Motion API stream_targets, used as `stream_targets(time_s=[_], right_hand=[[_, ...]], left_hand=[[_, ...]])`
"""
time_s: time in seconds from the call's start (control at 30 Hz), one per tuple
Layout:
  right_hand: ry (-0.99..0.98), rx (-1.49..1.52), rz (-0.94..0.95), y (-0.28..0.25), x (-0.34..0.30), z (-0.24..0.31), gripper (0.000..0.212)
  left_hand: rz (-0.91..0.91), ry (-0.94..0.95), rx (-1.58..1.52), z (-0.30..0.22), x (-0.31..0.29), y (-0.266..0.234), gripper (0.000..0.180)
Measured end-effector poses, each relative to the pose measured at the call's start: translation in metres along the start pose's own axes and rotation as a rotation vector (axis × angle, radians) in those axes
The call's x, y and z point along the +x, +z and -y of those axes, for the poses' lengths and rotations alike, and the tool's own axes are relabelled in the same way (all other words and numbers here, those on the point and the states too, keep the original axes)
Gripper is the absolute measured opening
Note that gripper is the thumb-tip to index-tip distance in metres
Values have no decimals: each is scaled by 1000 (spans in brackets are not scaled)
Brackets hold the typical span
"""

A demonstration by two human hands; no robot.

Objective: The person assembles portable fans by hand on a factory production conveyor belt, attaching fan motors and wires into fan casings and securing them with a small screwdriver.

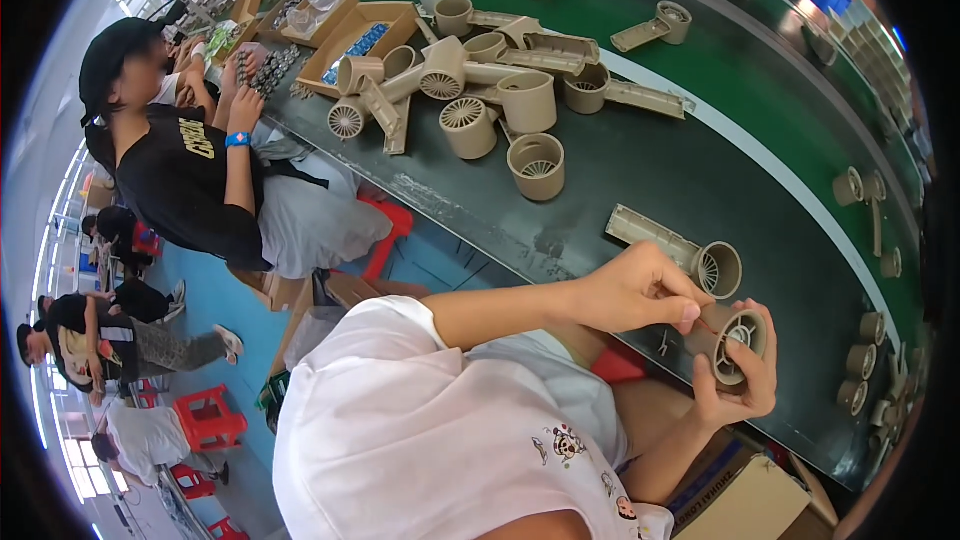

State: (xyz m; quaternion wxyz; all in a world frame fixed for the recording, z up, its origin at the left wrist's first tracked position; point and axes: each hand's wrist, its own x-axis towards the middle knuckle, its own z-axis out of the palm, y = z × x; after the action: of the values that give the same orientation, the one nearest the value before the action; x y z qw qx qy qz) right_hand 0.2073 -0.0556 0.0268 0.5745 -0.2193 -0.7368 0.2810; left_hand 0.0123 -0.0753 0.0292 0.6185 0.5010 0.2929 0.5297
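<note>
My right hand (738, 370) is closed around a beige round plastic housing (748, 328) with a spoked ring inside. My left hand (645, 290) meets it from the left, thumb and finger pinched at its edge; what they pinch is too small to make out. Just beyond my hands, a beige housing with a long open half-handle (655, 237) lies on the dark work table (600, 170). Beside my left hand, a few small metal pieces (664, 344) rest near the table's edge.
Several similar beige housings (467, 128) are heaped farther left on the table. Cardboard trays (368, 40) stand beyond them. A co-worker (190, 160) sits at the left, hands over small metal parts. More housings (860, 360) lie along the green belt (760, 90). An open carton (750, 505) is below right.
</note>
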Motion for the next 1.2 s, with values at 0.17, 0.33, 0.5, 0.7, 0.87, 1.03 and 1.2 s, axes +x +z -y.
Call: stream_targets(time_s=[0.17,0.33,0.5,0.7,0.87,1.03,1.2], right_hand=[[-116,-146,36,-8,-5,5,47],[-188,-296,20,-6,1,9,42],[-190,-358,4,-3,7,21,38],[-65,-264,-64,16,19,9,37],[-31,-230,-91,-6,17,-4,39],[-41,-255,-79,-15,14,-11,38],[16,-268,-88,-22,10,-13,37]], left_hand=[[42,-108,-75,-10,-4,-1,16],[23,-170,-115,-7,-3,3,12],[47,-158,-38,-6,1,5,14],[-167,393,880,-11,2,2,7],[-173,486,951,3,18,-11,16],[-50,507,1077,-18,31,-25,27],[169,252,1296,-32,45,-38,45]])
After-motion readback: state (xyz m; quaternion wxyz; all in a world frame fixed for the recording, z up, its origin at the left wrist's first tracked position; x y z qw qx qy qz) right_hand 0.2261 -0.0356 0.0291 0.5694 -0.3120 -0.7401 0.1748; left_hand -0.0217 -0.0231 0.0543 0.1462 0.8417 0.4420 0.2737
